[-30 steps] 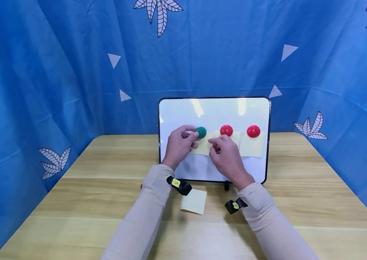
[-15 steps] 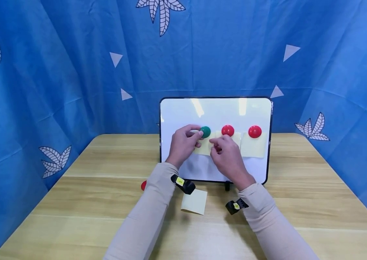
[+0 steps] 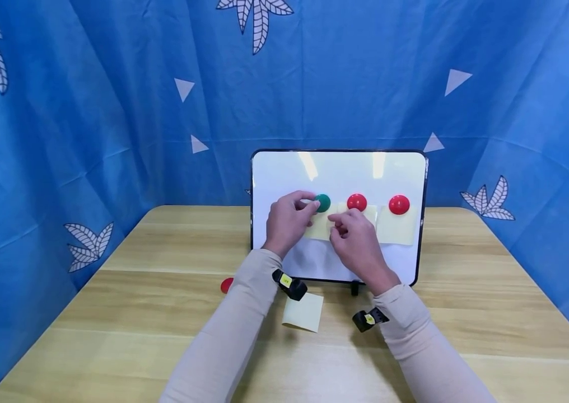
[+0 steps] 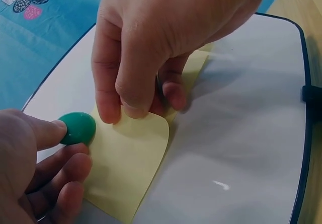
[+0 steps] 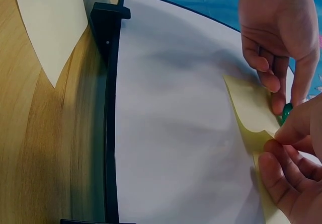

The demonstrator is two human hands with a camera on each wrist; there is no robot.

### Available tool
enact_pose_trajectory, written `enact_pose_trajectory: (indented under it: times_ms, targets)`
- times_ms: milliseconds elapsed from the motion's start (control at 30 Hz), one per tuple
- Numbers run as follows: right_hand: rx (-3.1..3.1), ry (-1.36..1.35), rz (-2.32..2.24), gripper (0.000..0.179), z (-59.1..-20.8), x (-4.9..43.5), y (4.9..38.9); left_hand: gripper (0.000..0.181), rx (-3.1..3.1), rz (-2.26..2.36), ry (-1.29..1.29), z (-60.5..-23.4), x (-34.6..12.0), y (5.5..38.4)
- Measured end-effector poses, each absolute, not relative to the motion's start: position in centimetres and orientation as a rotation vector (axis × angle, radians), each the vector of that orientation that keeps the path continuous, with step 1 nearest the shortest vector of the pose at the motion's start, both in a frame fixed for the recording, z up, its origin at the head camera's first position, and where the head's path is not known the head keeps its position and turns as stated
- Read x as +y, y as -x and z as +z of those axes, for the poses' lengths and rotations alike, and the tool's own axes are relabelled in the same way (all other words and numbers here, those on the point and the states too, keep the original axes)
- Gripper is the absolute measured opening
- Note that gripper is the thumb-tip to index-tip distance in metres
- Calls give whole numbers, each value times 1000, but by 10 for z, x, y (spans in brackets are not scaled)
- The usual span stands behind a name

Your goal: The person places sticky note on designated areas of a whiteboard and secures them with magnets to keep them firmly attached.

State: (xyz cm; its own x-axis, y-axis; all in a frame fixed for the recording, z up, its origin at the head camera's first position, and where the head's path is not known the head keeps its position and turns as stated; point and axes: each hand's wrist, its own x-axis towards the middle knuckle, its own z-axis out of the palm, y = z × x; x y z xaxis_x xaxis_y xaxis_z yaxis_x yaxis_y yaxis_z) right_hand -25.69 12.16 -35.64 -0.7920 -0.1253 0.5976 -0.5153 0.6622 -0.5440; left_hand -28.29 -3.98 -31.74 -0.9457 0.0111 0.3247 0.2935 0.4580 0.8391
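Note:
My left hand (image 3: 288, 223) pinches a round green magnet (image 4: 80, 128) between thumb and fingers, at the upper edge of a yellow sticky note (image 4: 126, 153) on the whiteboard (image 3: 289, 168). With thumb and fingertips my right hand (image 3: 357, 240) grips that note's right edge, which bends up from the board in the right wrist view. Just right of it, a second note (image 3: 369, 214) is partly behind my right hand, with a red magnet (image 3: 357, 202) at its top. A third note (image 3: 396, 229) hangs under another red magnet (image 3: 399, 204).
On the wooden table (image 3: 163, 313), a loose yellow note (image 3: 304, 313) lies before the board. A red magnet (image 3: 226, 285) sits beside my left forearm, partly hidden by it. The board stands on a small black foot (image 3: 354, 287). Behind hangs a blue curtain (image 3: 340, 84).
My left hand has moved slightly right along the board with the green magnet. The red magnet on the table has come out from behind my left sleeve. My right hand keeps its place.

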Motion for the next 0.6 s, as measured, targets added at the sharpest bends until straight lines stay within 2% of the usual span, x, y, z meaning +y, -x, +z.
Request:
enact_pose_trajectory:
  times_ms: [333, 600]
  targets:
    - [-2335, -515, 1000, 26, -357, 123, 256, 25, -2500, -1169, 194, -314, -36, 281]
    - [-2353, -513, 1012, 27, -356, 124, 256, 23, -2480, -1122, 180, -313, -33, 280]
